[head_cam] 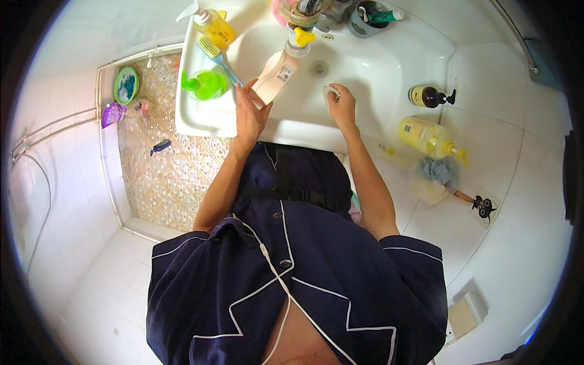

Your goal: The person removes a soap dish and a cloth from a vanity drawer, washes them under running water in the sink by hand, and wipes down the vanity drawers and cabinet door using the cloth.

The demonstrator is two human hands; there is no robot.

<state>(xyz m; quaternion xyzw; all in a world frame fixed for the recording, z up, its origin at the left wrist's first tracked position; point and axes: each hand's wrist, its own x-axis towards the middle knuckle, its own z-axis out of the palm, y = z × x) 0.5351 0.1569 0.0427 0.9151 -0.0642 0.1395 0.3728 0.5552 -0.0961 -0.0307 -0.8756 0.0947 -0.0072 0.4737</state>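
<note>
My left hand (252, 114) is closed around the lower end of a pale pink plastic bottle (275, 78), which lies tilted over the white washbasin (292, 130) with its label up. The bottle's upper end reaches under the faucet, where a yellow piece (304, 36) shows. A blue-handled brush (222, 61) with pale yellow bristles touches or nearly touches my left fingers. Over the basin, right of the drain (319, 69), my right hand (342, 105) pinches a small whitish item (330, 92); its kind is unclear.
A green pump bottle (208, 86) and a yellow pump bottle (217, 29) stand on the basin's left ledge. A cup (365, 23) with a green tube is at the back. A dark pump bottle (426, 96) and a large yellow pump bottle (424, 137) are at the right.
</note>
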